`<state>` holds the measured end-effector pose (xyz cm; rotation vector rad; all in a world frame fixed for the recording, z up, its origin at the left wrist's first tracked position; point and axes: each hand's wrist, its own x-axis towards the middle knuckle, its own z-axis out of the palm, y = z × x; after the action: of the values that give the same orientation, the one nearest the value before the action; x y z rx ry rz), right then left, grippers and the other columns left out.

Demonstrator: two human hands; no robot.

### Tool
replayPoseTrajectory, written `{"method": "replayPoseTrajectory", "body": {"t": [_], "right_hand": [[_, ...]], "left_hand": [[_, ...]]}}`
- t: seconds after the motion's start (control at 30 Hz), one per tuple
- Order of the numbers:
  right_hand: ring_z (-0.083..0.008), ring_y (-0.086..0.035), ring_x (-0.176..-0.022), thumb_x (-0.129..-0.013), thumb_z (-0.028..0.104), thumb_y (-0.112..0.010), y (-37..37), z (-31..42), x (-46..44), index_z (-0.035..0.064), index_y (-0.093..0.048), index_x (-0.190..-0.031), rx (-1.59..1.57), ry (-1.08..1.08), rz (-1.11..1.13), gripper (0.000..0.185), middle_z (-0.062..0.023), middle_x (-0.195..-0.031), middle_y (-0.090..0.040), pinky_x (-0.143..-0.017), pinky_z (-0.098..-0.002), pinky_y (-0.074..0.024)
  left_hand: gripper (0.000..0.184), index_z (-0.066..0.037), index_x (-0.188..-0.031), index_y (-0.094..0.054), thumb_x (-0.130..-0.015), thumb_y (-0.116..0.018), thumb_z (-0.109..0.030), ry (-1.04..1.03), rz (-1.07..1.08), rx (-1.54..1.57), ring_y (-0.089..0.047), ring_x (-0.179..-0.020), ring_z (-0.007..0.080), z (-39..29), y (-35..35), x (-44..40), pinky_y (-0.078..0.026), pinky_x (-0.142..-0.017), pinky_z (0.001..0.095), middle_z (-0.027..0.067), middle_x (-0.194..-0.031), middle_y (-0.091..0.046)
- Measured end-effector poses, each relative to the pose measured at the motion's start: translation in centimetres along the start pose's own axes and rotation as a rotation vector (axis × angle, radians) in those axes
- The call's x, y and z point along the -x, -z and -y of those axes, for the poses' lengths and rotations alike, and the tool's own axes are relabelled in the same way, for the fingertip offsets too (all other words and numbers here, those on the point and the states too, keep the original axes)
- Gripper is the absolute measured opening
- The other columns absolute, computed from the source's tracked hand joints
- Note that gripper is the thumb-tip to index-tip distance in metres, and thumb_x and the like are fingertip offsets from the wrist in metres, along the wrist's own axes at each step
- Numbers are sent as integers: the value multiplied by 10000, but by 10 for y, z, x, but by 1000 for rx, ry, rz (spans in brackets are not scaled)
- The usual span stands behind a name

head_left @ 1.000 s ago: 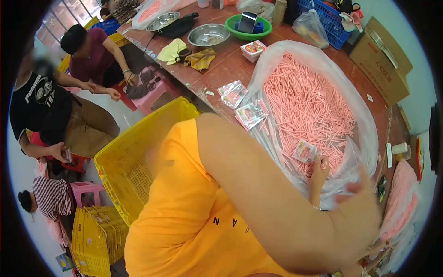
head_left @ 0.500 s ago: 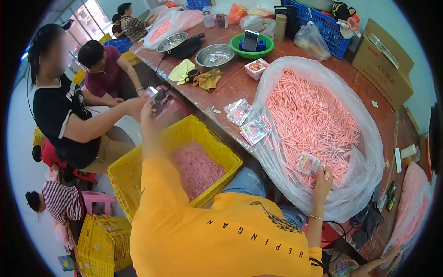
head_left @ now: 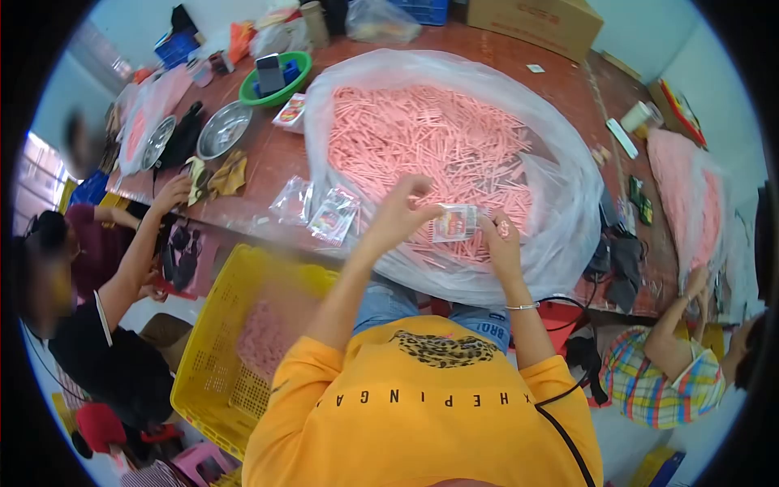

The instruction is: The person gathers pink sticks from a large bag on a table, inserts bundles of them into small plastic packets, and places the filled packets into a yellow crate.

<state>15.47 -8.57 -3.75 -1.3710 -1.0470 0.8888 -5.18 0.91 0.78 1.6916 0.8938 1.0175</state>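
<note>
A clear printed packet is over the pink sticks, with its right edge pinched in my right hand. A few short pink pieces show against the fingers of that hand. At the packet's left edge is my left hand, its thumb by the upper corner and its other fingers raised and apart. Below both hands, many thin pink sticks fill a large clear plastic bag spread open on the table. More printed packets lie left of the bag.
On the red-brown table are a green basin with a phone, a steel bowl and a carton. A yellow crate stands lower left. A co-worker in black reaches over the table; another co-worker sits right.
The view has turned rightward. My left arm, stretched toward the co-worker on the left half a second ago, is back beside the packet. The co-worker in black now reaches toward the table's cloths.
</note>
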Motion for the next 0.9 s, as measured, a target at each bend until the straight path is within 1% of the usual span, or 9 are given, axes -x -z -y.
{"method": "replayPoseTrajectory", "body": {"t": [0.03, 0.13, 0.2, 0.33, 0.43, 0.53, 0.7, 0.8, 0.9], "right_hand": [[-62, -329, -653, -936, 149, -621, 0, 2, 1, 43, -445, -748, -9, 13, -6, 279, 12, -676, -345, -569, -256, -309], [-56, -338, -651, -936, 126, -622, 4, 6, 5, 39, -464, -758, 33, 87, -2, 254, 20, -676, -352, -564, -256, -313], [-50, -367, -658, -937, 120, -620, 8, 10, 5, 29, -500, -774, 151, 194, 33, 221, 27, -677, -389, -571, -250, -331], [-54, -446, -690, -930, 123, -628, 7, 26, 7, 9, -583, -844, 60, 131, 178, 149, 19, -712, -499, -611, -235, -385], [-60, -475, -710, -924, 124, -635, -2, 24, 3, 4, -612, -879, -23, 77, 149, 130, 13, -741, -544, -640, -234, -407], [-60, -469, -715, -919, 123, -641, -6, 26, 5, 9, -610, -887, -86, 52, 121, 123, 17, -747, -541, -650, -235, -408], [-64, -473, -715, -960, 189, -590, -1, 31, 5, 29, -614, -904, 64, 48, 250, 172, 16, -735, -518, -651, -242, -408], [-85, -467, -652, -1024, 325, -493, 12, 23, 5, 60, -554, -836, -238, -292, 191, 330, 20, -704, -471, -592, -247, -377], [-161, -599, -852, -1039, 382, -409, 23, 14, -15, 36, -646, -995, -813, -42, 300, 422, -61, -840, -629, -803, -330, -477]], "left_hand": [[235, -33, -961, -698, -810, -758, -203, 72, 27, 136, -611, -849, 129, -1, -16, -2, -483, -732, 291, 54, -938, -664], [156, -17, -906, -678, -819, -740, -131, 213, 273, 44, -622, -824, 110, -9, -32, 1, -500, -725, 273, 39, -897, -665], [124, -10, -873, -681, -832, -726, -118, 191, 328, 23, -613, -770, 100, -2, -29, 1, -491, -687, 263, 27, -826, -656], [102, 1, -877, -683, -853, -705, -96, 19, 412, -151, -594, -750, 88, -6, -18, 0, -478, -670, 255, 26, -807, -649], [107, 3, -904, -690, -855, -704, -91, 25, 321, -114, -584, -745, 86, 0, -19, 7, -476, -678, 255, 28, -804, -642], [115, -20, -889, -689, -828, -705, -116, -4, 259, -116, -586, -703, 194, 10, -20, 14, -462, -646, 310, 87, -754, -622], [131, -13, -895, -688, -875, -674, -142, 90, 223, 36, -561, -725, 174, 5, -25, 21, -449, -677, 298, 69, -753, -611], [146, -7, -892, -685, -904, -648, -148, 1, 288, -38, -546, -731, 163, 6, -14, 16, -443, -690, 296, 53, -754, -607], [141, -7, -889, -682, -913, -630, -135, -99, 358, -25, -541, -741, 173, 6, -10, 15, -443, -694, 303, 53, -756, -602]]}}
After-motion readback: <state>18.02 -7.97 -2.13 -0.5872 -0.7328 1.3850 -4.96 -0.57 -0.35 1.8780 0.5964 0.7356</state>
